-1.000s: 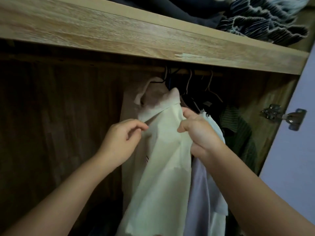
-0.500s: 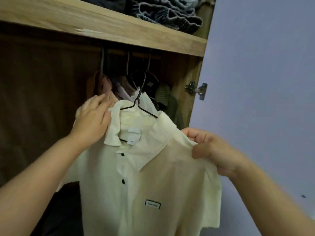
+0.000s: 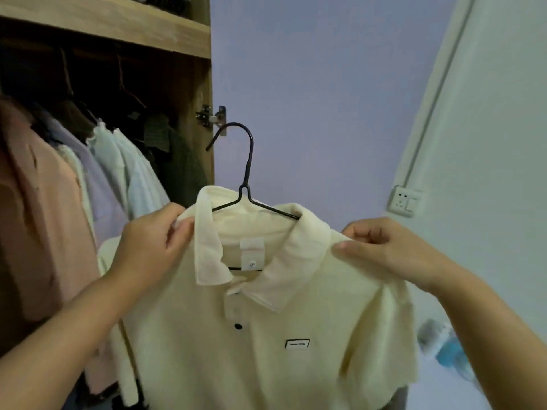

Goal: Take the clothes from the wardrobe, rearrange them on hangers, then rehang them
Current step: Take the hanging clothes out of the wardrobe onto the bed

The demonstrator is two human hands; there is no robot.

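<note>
A cream polo shirt [image 3: 266, 335] with a black button and a small chest label hangs on a black wire hanger [image 3: 247, 173], held out in front of the wardrobe's right side. My left hand [image 3: 151, 250] pinches the shirt's left shoulder beside the collar. My right hand [image 3: 384, 250] pinches the right shoulder. The hanger's hook points up and left, free of the rail. Inside the wardrobe [image 3: 189, 42] at left, several other garments [image 3: 124, 173] hang on hangers.
A wooden shelf [image 3: 103, 22] with folded clothes runs above the rail. A metal door hinge [image 3: 211, 115] sits on the wardrobe's side panel. A lilac wall lies behind, with a wall socket [image 3: 405, 201] at right and a blurred blue object [image 3: 450, 350] low right.
The cream shirt came off the rail and out of the wardrobe to the right. My hands shifted to pinch both shoulders. The view swung right.
</note>
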